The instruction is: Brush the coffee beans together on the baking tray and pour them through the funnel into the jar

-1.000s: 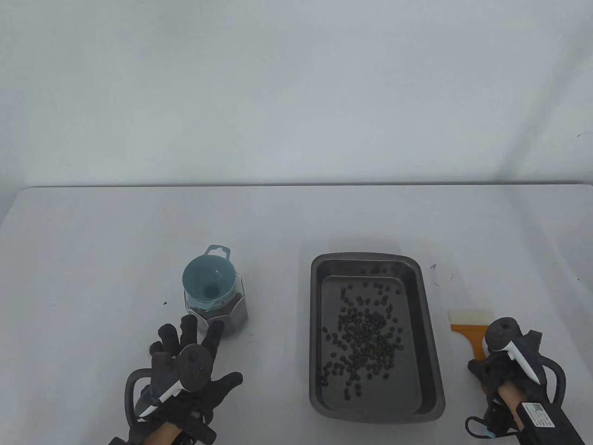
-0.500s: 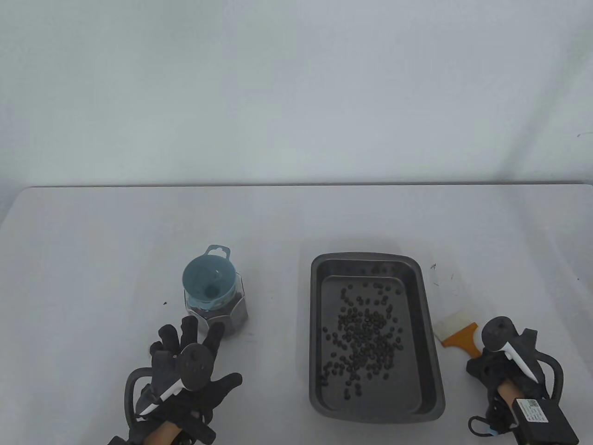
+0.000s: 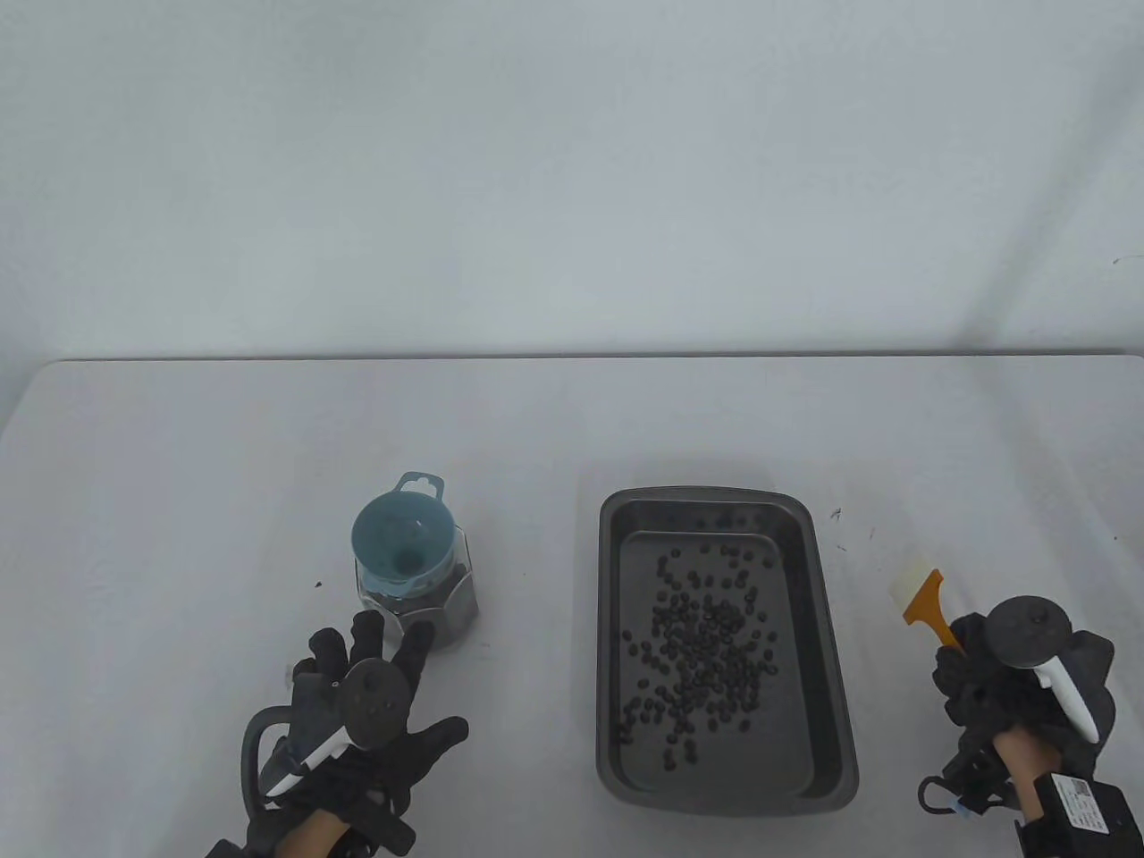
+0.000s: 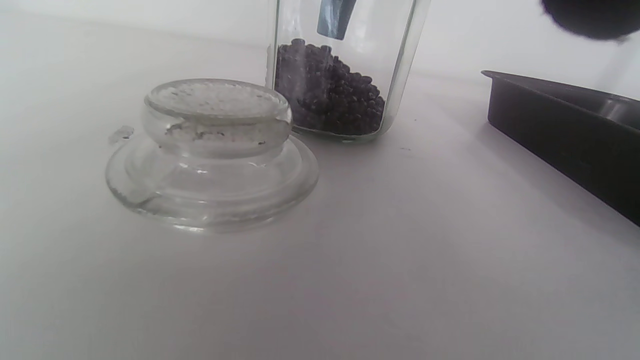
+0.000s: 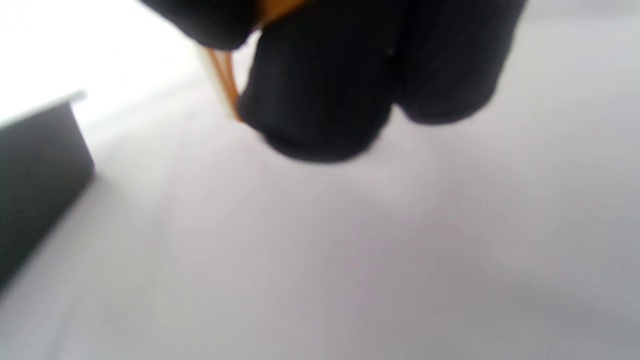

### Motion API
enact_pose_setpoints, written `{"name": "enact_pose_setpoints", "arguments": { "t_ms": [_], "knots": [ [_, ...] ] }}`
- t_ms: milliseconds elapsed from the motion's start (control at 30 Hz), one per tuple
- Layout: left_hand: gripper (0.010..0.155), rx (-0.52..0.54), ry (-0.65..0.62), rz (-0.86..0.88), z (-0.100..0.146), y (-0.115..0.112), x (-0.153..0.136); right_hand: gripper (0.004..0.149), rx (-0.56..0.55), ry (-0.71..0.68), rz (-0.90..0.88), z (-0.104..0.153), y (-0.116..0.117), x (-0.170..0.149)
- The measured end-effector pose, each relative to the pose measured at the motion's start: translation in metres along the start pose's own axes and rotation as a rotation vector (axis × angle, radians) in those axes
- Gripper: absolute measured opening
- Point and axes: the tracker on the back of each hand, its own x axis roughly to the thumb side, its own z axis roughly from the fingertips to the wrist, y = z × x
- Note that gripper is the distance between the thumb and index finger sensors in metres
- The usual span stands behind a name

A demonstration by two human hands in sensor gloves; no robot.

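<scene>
1. The baking tray lies on the white counter at lower centre-right of the table view, its long side running up the frame. In the left wrist view its dark wall shows at the right edge.
2. Coffee beans are scattered loosely over the tray floor, thickest in the middle, with a few strays near the top and bottom.
3. The jar stands at lower left of centre, well apart from the tray. The left wrist view shows it partly filled with dark beans.
4. The blue funnel sits in the jar mouth, its hanging tab pointing to the top of the frame.
5. A clear glass lid lies on the counter just beside the jar, at left in the left wrist view.
6. The left hand is at the bottom left of the table view, fingers spread and released, grasping nothing; the fingertips lie close to the base of the jar, but contact cannot be told.
7. The right hand is at the lower right, to the right of the tray, fingers clenched around the orange handle of the brush.
8. The brush is raised and tilted, its pale bristles pointing to the upper left, near the tray's right rim but apart from it.
9. The right wrist view is blurred: dark gloved fingers with an orange sliver of handle beside them.
</scene>
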Motion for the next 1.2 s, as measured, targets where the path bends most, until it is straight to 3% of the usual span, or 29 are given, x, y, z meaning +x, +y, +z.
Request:
{"name": "enact_pose_setpoints", "arguments": {
  "t_ms": [200,367,467,567,700,833,1100,1200],
  "knots": [
    [0.095,-0.009,-0.009,0.01,-0.001,0.0,0.0,0.04,-0.213,-0.182,0.14,0.014,-0.035,0.047],
    [0.095,0.001,-0.006,0.019,0.0,0.001,-0.002,0.046,-0.16,-0.317,0.269,0.02,-0.044,0.121],
    [0.095,0.0,-0.007,0.018,0.001,0.002,-0.002,0.05,-0.138,-0.357,0.44,0.021,-0.031,0.166],
    [0.095,-0.002,-0.009,0.019,0.001,0.002,-0.003,0.05,-0.218,-0.422,0.557,0.023,-0.01,0.2],
    [0.095,-0.012,-0.014,0.02,0.001,0.002,-0.003,0.041,-0.217,-0.497,0.623,0.026,0.018,0.233],
    [0.095,-0.018,-0.017,0.023,0.001,0.002,-0.003,0.039,-0.363,-0.508,0.736,0.027,0.038,0.257],
    [0.094,-0.031,-0.018,0.027,0.001,0.001,-0.003,0.038,-0.438,-0.47,0.94,0.026,0.084,0.286],
    [0.094,-0.033,-0.018,0.024,0.002,0.001,-0.003,0.035,-0.37,-0.493,0.959,0.023,0.101,0.291]
  ]
}}
